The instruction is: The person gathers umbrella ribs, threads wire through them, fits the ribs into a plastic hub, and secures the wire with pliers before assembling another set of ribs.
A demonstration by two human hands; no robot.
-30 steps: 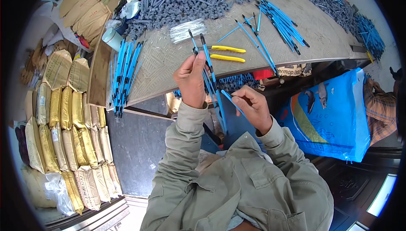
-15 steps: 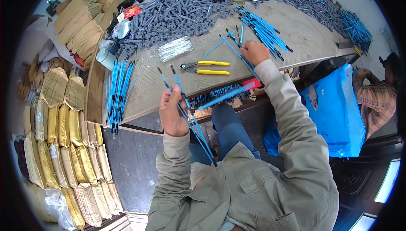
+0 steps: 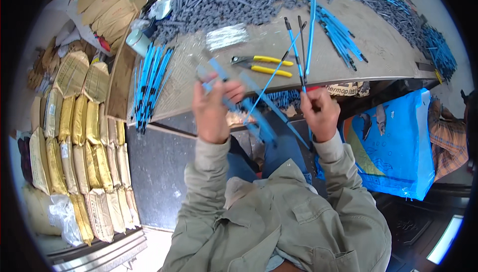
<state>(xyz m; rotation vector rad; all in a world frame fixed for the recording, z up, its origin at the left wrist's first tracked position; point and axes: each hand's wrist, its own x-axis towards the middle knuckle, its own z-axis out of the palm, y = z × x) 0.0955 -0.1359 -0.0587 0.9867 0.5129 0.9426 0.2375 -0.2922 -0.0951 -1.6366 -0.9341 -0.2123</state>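
My left hand (image 3: 214, 110) is closed around several thin blue rods (image 3: 259, 125) with black parts, smeared by motion, in front of the table's edge. To its right, my right hand (image 3: 320, 112) pinches the lower part of a blue and black rod (image 3: 295, 43) that slants up over the tabletop. Another thin rod crosses it, and a blue strip (image 3: 311, 35) stands close by; whether my fingers hold these too is hard to tell. Beyond the hands lie yellow-handled pliers (image 3: 271, 71) and a bundle of white sticks (image 3: 226, 37) in clear wrapping.
Blue rods lie in bundles at the table's left (image 3: 152, 80) and right (image 3: 338, 33). Grey plastic pieces (image 3: 224, 3) are heaped at the back. A cup (image 3: 138, 42) stands far left. Stacked sacks (image 3: 79, 152) fill the floor's left; a blue bag (image 3: 398, 147) and another person's plaid sleeve (image 3: 448, 137) are right.
My right hand has drawn back toward me from the tabletop, bringing a rod. My left hand has moved slightly right, its rods swinging. The view has shifted, so the table sits higher.
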